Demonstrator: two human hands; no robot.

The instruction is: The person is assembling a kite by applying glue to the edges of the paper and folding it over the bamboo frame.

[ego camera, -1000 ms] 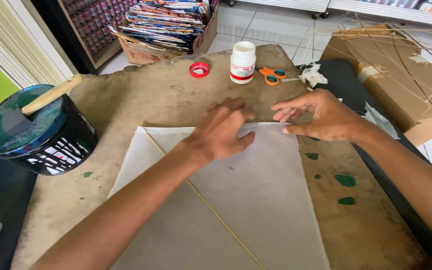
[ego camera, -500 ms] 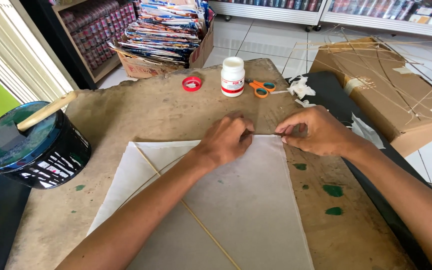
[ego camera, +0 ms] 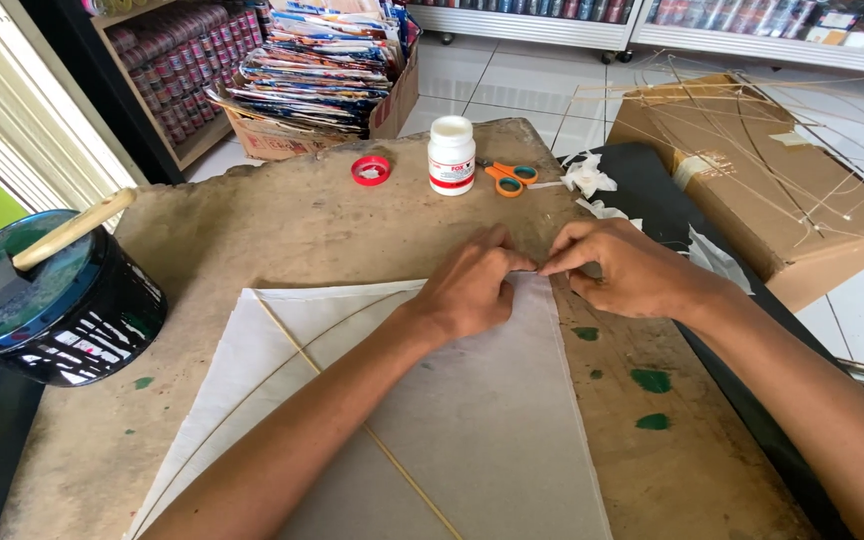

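Worn brown tabletop [ego camera: 282,230], green-spotted. Left hand [ego camera: 467,290] and right hand [ego camera: 622,270], fingers curled, pinching top corner of flat white paper sheet [ego camera: 492,420] laid over thin bamboo sticks [ego camera: 292,345]. Round black paint tub [ego camera: 47,300] far left.

On the desk [ego camera: 282,225] lie one paper sheet [ego camera: 472,420], one black bucket [ego camera: 52,310], one white bottle [ego camera: 451,155], one orange scissors [ego camera: 508,178] and one red tape roll [ego camera: 370,171].
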